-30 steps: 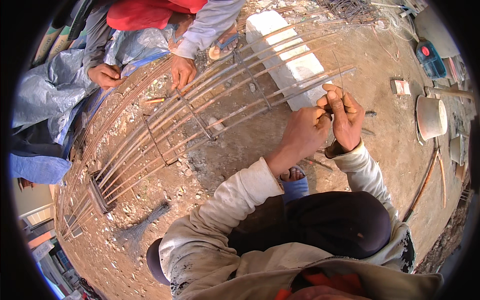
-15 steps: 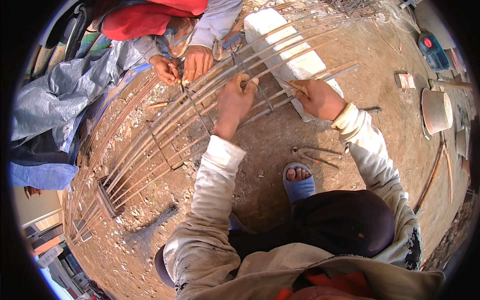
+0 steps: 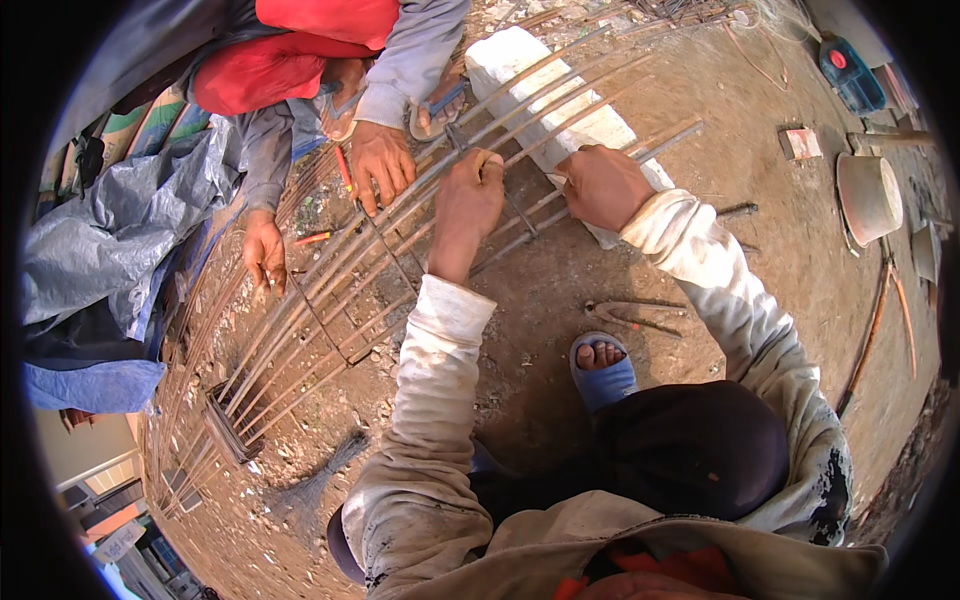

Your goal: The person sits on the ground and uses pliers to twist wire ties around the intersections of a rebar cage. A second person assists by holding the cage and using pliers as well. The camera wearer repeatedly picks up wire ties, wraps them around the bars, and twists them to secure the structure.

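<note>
"Where do the bars (image 3: 410, 205) lie?"

"Their ends pass over the white block (image 3: 508, 58); the rest runs off to its left. The hoop (image 3: 520, 213) crosses them just left of the block."

"And the hands?"

"The left hand (image 3: 468, 205) is over the bars, left of the block, loosely curled, thumb close to the forefinger. I can't tell whether it pinches anything thin. The right hand (image 3: 605, 190) is at the block's near side, back up, fingers bent under. Its tips are hidden, so I can't tell its grip either."

"How would you work there?"

"I'd steady the hoop with the left, square to the bars, and make small moves with the right from the block side. A hard tug could skew the hoop."

"Anything to mind?"

"The other person's hand (image 3: 383, 163) is at the bars, farther left of the block. A jolt may travel along to it, so go gently. Mind fingertips between bars too. The pincers (image 3: 600, 309) lie on the ground, on the near side of the block, seemingly in easy reach."
</note>
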The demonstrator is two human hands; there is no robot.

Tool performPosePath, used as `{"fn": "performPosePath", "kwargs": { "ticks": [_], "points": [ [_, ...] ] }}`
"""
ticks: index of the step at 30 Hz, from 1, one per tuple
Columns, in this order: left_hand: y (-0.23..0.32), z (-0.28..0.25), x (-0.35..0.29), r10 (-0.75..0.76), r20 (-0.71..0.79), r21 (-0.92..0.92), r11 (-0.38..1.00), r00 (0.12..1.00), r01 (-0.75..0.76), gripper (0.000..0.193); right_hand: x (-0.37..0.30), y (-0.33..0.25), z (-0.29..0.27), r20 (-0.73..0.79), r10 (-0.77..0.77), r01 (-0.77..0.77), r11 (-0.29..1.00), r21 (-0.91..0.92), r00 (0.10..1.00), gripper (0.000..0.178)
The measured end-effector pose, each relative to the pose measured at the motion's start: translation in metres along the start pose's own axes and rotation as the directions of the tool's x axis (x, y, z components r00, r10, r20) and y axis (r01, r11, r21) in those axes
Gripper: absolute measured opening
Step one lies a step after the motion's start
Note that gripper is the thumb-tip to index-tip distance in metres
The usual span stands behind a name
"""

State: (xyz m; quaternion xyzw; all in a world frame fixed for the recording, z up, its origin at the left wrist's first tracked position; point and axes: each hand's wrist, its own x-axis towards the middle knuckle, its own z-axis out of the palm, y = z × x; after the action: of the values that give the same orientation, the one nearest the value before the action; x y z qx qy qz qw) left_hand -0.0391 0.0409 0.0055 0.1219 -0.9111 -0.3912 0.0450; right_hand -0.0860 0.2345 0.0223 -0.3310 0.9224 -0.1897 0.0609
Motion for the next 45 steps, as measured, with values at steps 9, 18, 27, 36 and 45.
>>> {"fn": "performPosePath", "kwargs": {
  "ticks": [9,18,27,36,45],
  "points": [
    [0.010,0.019,0.029,-0.331,0.098,-0.052,0.940,0.938,0.337,0.034,0.010,-0.019,0.035,0.016,-0.093,0.088,0.974,0.208,0.996,0.017],
    [0.001,0.039,0.028,-0.307,-0.059,-0.246,0.927,0.950,0.285,0.021,0.032,-0.016,0.005,0.172,-0.190,0.202,0.978,-0.058,0.967,0.015],
    [-0.011,0.037,0.010,-0.265,0.022,-0.649,0.730,0.964,0.215,0.020,0.038,-0.020,-0.002,0.191,-0.166,0.174,0.985,-0.022,0.967,0.016],
    [0.008,0.031,0.010,-0.441,0.014,-0.725,0.613,0.897,0.313,0.023,0.037,0.001,0.011,0.025,-0.062,0.056,0.979,0.197,0.998,0.026],
    [0.004,0.023,0.012,-0.311,-0.065,-0.599,0.772,0.948,0.213,0.035,0.037,0.008,0.019,0.104,-0.056,0.032,0.976,0.216,0.993,0.032]
  ]
}}
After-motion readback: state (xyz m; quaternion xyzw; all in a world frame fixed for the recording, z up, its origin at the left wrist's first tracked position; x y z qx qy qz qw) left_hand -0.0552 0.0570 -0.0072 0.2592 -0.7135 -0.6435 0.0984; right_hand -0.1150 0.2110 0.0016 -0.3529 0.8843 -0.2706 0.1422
